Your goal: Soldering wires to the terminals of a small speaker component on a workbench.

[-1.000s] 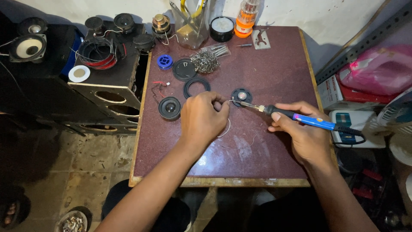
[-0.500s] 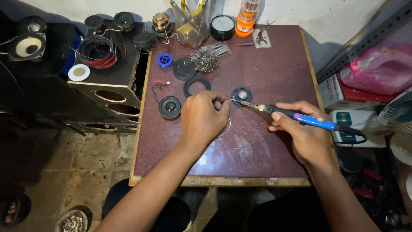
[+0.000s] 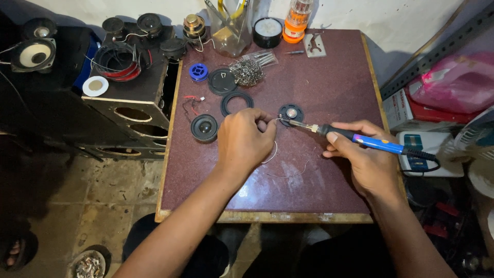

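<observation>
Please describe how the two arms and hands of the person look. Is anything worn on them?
Both forearms are bare up to the bottom edge of the picture; no sleeves show. The left hand and the right hand have no gloves. No watch, bracelet or ring can be seen on the wrists or fingers. Dark clothing shows below the table, between the arms.

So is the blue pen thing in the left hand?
No, the right hand holds the blue-handled soldering iron, while the left hand pinches a thin wire.
</observation>
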